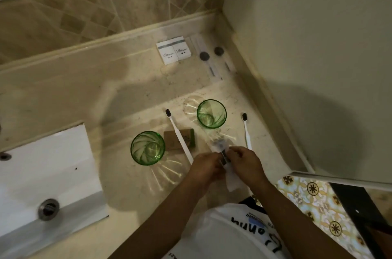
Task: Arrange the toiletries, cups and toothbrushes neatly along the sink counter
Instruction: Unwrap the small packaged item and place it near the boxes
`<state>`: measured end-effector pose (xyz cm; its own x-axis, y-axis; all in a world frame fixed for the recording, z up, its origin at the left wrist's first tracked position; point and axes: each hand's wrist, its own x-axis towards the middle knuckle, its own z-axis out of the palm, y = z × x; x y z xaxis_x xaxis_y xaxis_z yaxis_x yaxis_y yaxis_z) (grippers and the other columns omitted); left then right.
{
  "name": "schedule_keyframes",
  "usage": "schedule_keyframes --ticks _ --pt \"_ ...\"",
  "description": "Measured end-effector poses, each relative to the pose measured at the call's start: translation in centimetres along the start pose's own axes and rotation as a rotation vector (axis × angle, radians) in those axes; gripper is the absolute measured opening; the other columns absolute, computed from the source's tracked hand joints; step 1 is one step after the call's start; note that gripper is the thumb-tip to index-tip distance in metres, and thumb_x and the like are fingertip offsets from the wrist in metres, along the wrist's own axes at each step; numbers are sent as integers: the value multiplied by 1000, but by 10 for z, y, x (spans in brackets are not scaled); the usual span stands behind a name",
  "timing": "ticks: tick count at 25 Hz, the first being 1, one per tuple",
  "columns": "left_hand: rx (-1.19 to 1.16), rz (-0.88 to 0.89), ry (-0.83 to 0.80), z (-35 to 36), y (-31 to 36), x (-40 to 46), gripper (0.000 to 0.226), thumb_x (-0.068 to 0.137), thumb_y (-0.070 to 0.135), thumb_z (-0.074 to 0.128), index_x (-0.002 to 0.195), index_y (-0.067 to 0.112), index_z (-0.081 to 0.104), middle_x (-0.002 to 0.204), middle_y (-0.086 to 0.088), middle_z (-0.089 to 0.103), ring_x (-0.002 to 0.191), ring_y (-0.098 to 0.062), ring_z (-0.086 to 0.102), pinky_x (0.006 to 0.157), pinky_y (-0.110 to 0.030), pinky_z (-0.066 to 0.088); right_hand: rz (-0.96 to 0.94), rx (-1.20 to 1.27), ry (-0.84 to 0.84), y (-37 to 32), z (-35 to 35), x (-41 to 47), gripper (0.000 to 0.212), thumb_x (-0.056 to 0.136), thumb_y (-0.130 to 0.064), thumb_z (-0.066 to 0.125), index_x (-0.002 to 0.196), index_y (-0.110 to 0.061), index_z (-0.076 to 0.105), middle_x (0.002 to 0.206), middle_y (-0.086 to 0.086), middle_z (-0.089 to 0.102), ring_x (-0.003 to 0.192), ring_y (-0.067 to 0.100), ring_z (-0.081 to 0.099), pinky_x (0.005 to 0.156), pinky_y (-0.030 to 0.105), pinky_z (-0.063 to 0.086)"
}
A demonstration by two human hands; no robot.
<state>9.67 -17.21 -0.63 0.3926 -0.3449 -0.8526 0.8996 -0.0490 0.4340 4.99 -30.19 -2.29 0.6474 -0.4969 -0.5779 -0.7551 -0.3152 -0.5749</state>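
Two green glass cups stand upright on the beige counter [74, 88], one [147, 147] near the sink and one [211, 113] farther right. A white toothbrush [178, 135] lies across a brown soap box [180, 138] between them. Right of the far cup lies a second white toothbrush [246, 131]. My left hand [206, 166] and my right hand [244, 163] meet near the counter's front edge, both gripping a clear plastic packet [224, 153] with a white end and a small dark item inside.
A white sink [42, 163] with a metal drain [48, 209] fills the left. At the back right corner lie two white boxes [174, 50] and two long clear packets [212, 59] with dark round caps. The wall [307, 35] bounds the right side.
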Motion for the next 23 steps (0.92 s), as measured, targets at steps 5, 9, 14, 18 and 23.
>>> schedule_keyframes --ticks 5,9,14,18,23 --pt "104 160 96 -17 -7 -13 16 94 14 63 100 0 69 82 -15 71 68 -23 67 68 -39 59 -5 171 -193 -21 -7 -14 11 89 -24 67 98 -20 71 95 1 73 87 15 68 71 23 48" --pt "97 338 138 -30 8 -43 13 94 9 64 105 7 71 97 -14 76 89 -29 74 72 -39 62 -96 316 -342 -51 -22 -29 14 88 -20 70 102 -18 70 98 13 73 90 29 70 78 39 55" --pt "46 491 219 -53 45 -75 13 89 11 72 101 7 70 94 -10 78 85 -24 75 69 -32 62 -166 436 -376 -104 -19 -36 26 87 -14 70 113 -16 70 100 6 77 93 23 72 81 35 58" --pt "-54 508 275 -72 72 -71 20 89 12 72 105 1 66 100 -17 75 91 -31 74 74 -42 63 -241 436 -319 -139 -2 -29 25 87 -18 70 112 -20 71 98 -3 77 87 8 73 68 19 56" --pt "-15 536 304 -95 96 -57 19 94 24 68 110 16 73 102 -6 78 93 -26 75 76 -41 63 -300 414 -332 -173 24 -17 23 88 -19 70 112 -20 71 100 -3 77 89 10 73 72 21 57"
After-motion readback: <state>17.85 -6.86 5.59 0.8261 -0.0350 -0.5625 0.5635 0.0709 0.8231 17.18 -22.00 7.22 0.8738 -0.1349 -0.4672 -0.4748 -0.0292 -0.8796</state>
